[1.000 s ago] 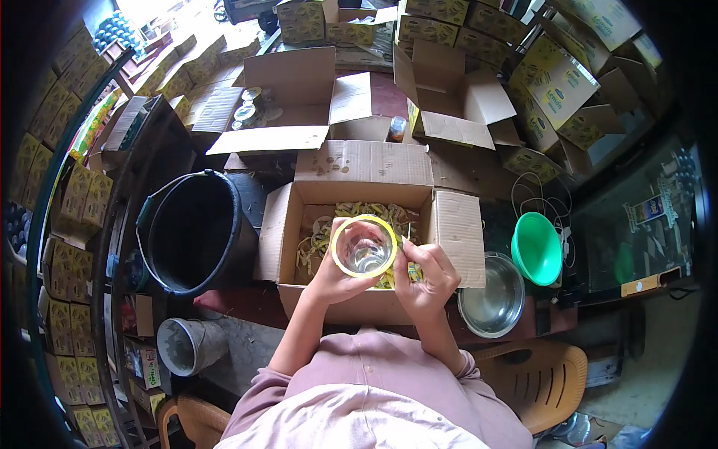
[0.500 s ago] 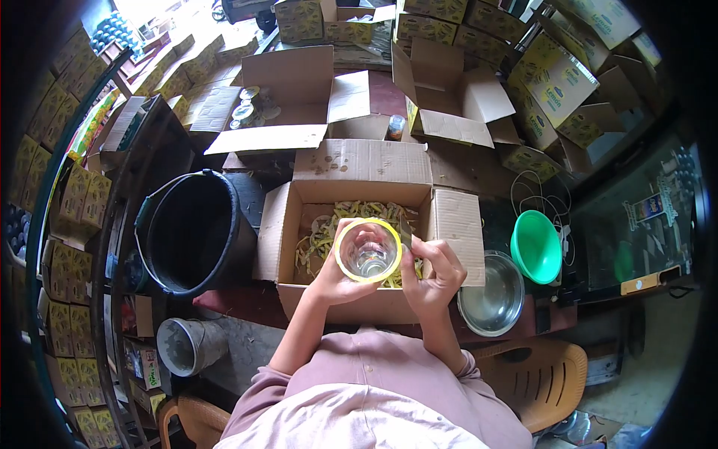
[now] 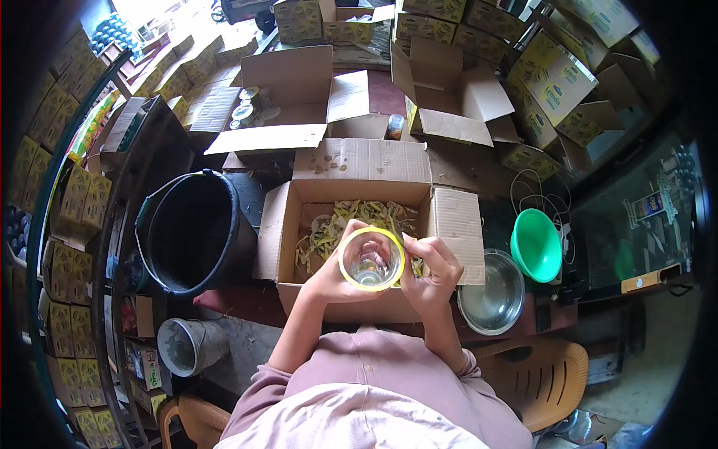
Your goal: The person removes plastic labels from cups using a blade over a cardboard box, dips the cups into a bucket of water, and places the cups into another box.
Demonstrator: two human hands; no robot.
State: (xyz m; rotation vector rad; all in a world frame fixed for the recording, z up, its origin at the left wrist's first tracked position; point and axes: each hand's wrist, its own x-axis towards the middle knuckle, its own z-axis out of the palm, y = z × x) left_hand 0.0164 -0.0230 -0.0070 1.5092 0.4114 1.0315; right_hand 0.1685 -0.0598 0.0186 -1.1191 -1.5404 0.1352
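Note:
My left hand [image 3: 329, 277] is closed around a clear cup [image 3: 371, 259] with a yellow rim, its mouth tilted up toward me. At the cup's right side, my right hand [image 3: 432, 273] is pinched, its fingertips close to the rim. A thin, dark, blade-like piece [image 3: 407, 237] seems to stick out of that pinch, mostly hidden by the fingers. Both hands are over the near side of an open cardboard box [image 3: 361, 191]. Inside lie many yellow-green strips and scraps [image 3: 378, 214], partly covered by the cup and hands.
A black bucket [image 3: 238, 232] stands left, a grey bucket [image 3: 191, 348] below it. To the right are a metal bowl [image 3: 490, 299] and a green bowl [image 3: 535, 247]. Behind are two open cartons [image 3: 288, 78] [image 3: 441, 82] and a small jar [image 3: 395, 127]. Stacked boxes surround the table.
The cup has turned and tilted slightly in my left hand. My right fingertips have come closer to its rim, and the blade-like piece shows less now.

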